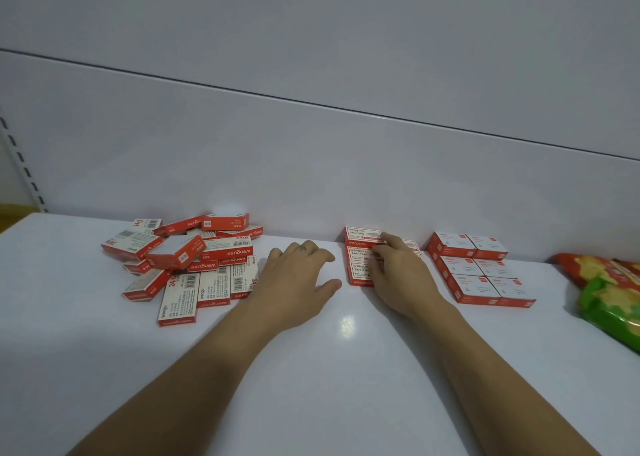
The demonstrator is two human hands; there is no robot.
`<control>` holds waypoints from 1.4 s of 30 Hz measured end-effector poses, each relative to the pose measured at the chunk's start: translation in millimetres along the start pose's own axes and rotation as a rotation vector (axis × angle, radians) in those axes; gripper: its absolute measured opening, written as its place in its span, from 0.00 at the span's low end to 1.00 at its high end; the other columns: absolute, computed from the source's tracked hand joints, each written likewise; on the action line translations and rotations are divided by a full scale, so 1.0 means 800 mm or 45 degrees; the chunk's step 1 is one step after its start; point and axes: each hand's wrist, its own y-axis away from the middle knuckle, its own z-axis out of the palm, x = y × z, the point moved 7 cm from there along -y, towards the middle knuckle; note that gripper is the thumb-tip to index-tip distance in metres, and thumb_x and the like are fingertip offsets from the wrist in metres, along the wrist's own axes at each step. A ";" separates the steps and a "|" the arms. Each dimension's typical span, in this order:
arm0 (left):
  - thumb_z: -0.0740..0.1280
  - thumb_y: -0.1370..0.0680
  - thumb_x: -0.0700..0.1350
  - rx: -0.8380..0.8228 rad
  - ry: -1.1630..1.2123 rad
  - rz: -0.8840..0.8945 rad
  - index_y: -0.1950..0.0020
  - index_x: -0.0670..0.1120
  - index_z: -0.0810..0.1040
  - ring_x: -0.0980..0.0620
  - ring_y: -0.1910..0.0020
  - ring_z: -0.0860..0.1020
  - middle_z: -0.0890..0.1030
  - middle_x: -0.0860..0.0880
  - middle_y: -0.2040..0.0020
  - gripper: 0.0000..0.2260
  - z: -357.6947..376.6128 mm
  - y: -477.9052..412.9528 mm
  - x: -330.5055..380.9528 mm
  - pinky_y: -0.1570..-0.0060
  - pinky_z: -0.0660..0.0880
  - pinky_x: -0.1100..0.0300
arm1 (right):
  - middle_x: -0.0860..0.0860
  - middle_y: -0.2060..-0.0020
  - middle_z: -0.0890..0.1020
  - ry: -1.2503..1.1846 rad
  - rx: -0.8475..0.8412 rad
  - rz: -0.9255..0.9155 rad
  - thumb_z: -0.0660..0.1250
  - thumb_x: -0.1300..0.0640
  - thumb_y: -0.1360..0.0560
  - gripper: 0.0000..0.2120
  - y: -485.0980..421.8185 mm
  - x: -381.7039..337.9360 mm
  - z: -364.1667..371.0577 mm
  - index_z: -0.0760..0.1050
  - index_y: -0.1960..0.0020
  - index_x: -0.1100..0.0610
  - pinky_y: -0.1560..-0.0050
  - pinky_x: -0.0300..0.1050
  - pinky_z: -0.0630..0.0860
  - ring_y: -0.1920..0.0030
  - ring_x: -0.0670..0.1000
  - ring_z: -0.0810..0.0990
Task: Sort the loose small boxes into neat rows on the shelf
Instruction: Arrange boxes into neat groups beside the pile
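Centrally, left hand (298, 277) rests open, fingers spread, on the white shelf (346, 369); right hand (398, 270) curls around the middle row of staple boxes (358, 249)

Loose pile (188, 265) of small staple boxes, red-and-white, "24/6" print, at 10 o'clock on white shelf (346, 386): boxes overlapping, tilted, several barcode side up, some propped on others. Sorted column (358, 258) at 12 o'clock: three boxes visible, label up, touching one behind another, 3 o'clock side hidden under right hand (401, 275). Sorted block (479, 272) at 2 o'clock: six boxes, two by three, flush, white faces up.
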 end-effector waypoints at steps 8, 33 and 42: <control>0.59 0.21 0.59 -0.006 -0.013 -0.001 0.30 0.55 0.68 0.53 0.32 0.66 0.70 0.54 0.31 0.20 0.003 -0.002 0.000 0.34 0.60 0.52 | 0.50 0.24 0.60 0.174 0.016 -0.200 0.54 0.48 0.18 0.19 0.004 -0.018 0.000 0.67 0.28 0.46 0.29 0.53 0.60 0.26 0.55 0.60; 0.57 0.20 0.58 0.112 -0.312 0.023 0.30 0.52 0.67 0.50 0.35 0.68 0.71 0.52 0.34 0.20 -0.029 0.002 -0.004 0.36 0.61 0.52 | 0.50 0.24 0.61 0.040 0.076 -0.205 0.60 0.45 0.21 0.24 0.013 -0.038 -0.021 0.66 0.27 0.51 0.27 0.49 0.57 0.25 0.53 0.60; 0.62 0.22 0.58 0.224 -0.420 -0.188 0.31 0.55 0.67 0.51 0.34 0.68 0.72 0.53 0.34 0.21 -0.084 0.023 -0.047 0.35 0.60 0.53 | 0.48 0.22 0.56 0.070 -0.015 -0.439 0.59 0.45 0.21 0.26 0.022 -0.113 -0.021 0.59 0.25 0.48 0.26 0.48 0.54 0.24 0.51 0.56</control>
